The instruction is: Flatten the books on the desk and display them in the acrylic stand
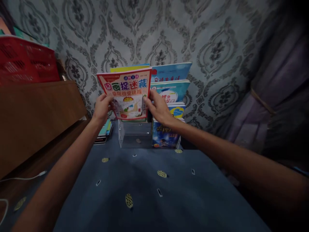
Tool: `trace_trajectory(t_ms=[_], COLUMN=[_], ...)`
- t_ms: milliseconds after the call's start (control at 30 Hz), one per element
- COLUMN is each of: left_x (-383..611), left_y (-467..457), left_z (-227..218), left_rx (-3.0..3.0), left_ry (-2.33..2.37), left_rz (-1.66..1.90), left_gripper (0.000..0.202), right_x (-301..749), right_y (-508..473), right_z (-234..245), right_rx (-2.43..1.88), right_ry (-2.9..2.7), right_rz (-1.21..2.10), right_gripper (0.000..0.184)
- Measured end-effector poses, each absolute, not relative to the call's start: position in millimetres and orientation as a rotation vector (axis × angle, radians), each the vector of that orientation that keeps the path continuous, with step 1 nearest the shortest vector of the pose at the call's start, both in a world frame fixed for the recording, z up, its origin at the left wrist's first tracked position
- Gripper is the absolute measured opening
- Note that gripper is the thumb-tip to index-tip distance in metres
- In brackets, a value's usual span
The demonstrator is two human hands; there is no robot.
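Note:
A thin picture book (127,93) with a red border and large coloured characters is gripped at its two side edges. My left hand (103,106) closes on its left edge, and my right hand (158,108) on its right edge. The book is above the left part of a clear plastic book stand (135,137), in front of a yellow-topped book (125,68). On the stand's right side, blue children's books rise in tiers: a tall one (173,71), a teal one (181,87) and a dark blue one (165,137) in front. My right forearm partly covers these.
Several books (103,132) lie stacked left of the stand. The dark blue cloth (145,180) has pineapple prints. A red basket (29,61) sits on a wooden cabinet (43,116) at left. A white cable (26,177) lies nearby. A tied curtain (253,106) hangs at right.

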State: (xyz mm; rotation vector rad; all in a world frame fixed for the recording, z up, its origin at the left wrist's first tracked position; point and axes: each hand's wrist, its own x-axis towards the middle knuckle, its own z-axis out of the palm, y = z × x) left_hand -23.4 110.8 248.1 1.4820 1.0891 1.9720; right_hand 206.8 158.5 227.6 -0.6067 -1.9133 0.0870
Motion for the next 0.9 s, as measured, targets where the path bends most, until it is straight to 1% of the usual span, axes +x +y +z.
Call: trace_trajectory(t_ms=[133,333,467,667,900], left_x=[-27.1,-32.2,-35.5,-36.3,-36.8], left_y=[141.3,161.3,168.6,176.2,180.0], left_z=[266.1,260.1,255.5,245.8,227.6], left_rx=[1.553,1.5,1.48,1.402,1.298], left_ry=[1.016,1.016,0.996,1.016,1.115], left_rz=[2.078,2.062,2.05,2.017,1.955], left_gripper=[0.018,0.019,0.021,0.024,0.02], right_x=[203.0,198.9,196.2,192.1,187.1], right_y=[178.3,190.8,195.6,200.4,204.7], right_z=[249.5,243.9,241.5,233.3,226.2], right_rx=[-0.642,-0.69,-0.695,-0.753,-0.918], right_ry=[-1.89,-1.929,-1.945,-1.972,-2.03], right_rz=[-0.051,-0.083,-0.098,-0.047,0.008], right_gripper=[0.028,0.036,0.035,0.025,0.024])
